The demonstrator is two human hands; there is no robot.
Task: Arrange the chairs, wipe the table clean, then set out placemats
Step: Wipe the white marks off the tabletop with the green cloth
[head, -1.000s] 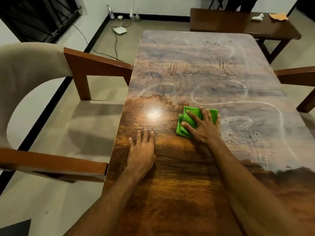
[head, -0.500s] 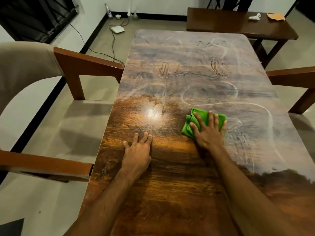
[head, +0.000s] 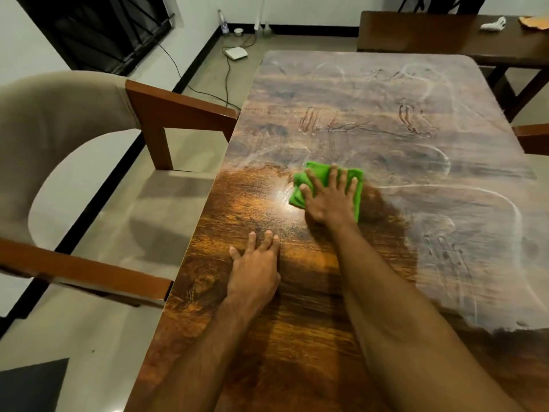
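Wooden surface (head: 386,114), filmed with what looks like dust: the green cloth (head: 320,171) lies mid-width under the flat, spread right hand (head: 329,200), pushed farther out and leftward than a moment ago, widening the clean near patch. Left hand (head: 255,272) rests flat, bracing. Chair (head: 178,108) sits alongside.

1. Ahead of the right hand (head: 329,197) and the green cloth (head: 298,196) beneath it, the table (head: 386,129) runs flat and dusty to its far edge, which gives open sweeping room.
2. The left hand (head: 255,272) lies flat on the wood, just beside the right forearm.
3. At the left edge, the chair (head: 178,111) brings two wooden arms right up to the tabletop.
4. A right-side armrest (head: 531,138) meets the opposite edge, and a second table (head: 445,34) stands beyond the far end.
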